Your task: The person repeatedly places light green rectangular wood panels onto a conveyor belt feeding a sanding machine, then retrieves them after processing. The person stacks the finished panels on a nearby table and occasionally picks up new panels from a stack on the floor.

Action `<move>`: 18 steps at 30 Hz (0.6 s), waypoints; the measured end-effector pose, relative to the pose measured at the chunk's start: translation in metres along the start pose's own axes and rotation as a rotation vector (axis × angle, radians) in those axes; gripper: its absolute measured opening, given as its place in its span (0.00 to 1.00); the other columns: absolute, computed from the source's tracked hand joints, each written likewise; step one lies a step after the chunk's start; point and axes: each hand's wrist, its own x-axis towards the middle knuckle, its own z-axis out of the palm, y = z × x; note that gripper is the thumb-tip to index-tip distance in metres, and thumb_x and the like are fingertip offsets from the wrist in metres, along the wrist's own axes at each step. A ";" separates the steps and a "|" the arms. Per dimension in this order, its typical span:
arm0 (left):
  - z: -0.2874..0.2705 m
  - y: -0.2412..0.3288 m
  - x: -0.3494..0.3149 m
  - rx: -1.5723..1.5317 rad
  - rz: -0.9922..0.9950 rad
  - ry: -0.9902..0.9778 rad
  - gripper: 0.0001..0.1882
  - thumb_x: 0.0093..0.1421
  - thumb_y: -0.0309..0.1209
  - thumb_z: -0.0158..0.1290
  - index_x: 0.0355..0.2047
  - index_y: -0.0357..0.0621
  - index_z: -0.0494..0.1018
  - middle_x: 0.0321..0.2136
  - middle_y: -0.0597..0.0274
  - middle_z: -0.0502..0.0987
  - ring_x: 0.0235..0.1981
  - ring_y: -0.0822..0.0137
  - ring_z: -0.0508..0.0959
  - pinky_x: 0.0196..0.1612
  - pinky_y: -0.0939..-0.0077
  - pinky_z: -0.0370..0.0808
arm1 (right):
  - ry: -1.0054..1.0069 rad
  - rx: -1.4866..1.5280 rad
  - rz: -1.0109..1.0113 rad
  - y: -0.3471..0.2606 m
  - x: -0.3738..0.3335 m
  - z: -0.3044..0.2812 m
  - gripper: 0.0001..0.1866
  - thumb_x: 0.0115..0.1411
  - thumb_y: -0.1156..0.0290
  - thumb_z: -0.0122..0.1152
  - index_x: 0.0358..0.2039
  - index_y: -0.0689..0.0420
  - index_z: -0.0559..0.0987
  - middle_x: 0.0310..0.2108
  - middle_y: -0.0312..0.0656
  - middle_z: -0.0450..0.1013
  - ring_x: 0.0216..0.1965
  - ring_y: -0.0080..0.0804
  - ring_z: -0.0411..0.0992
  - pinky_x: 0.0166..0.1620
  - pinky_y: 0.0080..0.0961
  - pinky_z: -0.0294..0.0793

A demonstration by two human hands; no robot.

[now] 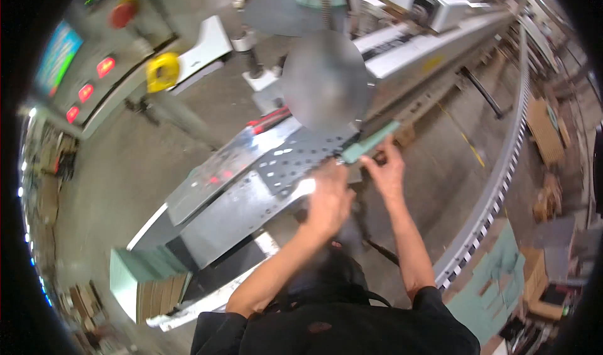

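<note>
My right hand (387, 170) grips a narrow pale green strip of board (372, 142) between thumb and fingers. The strip slants up to the right along the edge of a metal machine table (227, 215). My left hand (330, 195) is just left of the strip's lower end, at the table's front edge beside a plate full of small holes (301, 160). Motion blurs its fingers, so I cannot make out whether it holds anything. Directly above the plate is a large grey round disc (324, 81), hiding part of the machine behind it.
A long white machine beam (433, 50) runs to the far right. Green-faced boards (141, 270) are stacked at the lower left. A curved striped rail (496, 195) borders the right side, with green sheets (493, 286) below it. A yellow round object (162, 72) stands near red-lit controls (86, 92).
</note>
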 end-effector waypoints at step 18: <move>-0.528 -0.096 -0.321 0.504 -0.806 -0.203 0.65 0.33 0.57 0.74 0.72 0.56 0.59 0.74 0.39 0.45 0.75 0.37 0.43 0.72 0.38 0.45 | -0.504 0.171 -0.022 -0.123 -0.223 0.111 0.22 0.58 0.81 0.66 0.54 0.64 0.80 0.38 0.36 0.73 0.37 0.24 0.72 0.42 0.21 0.73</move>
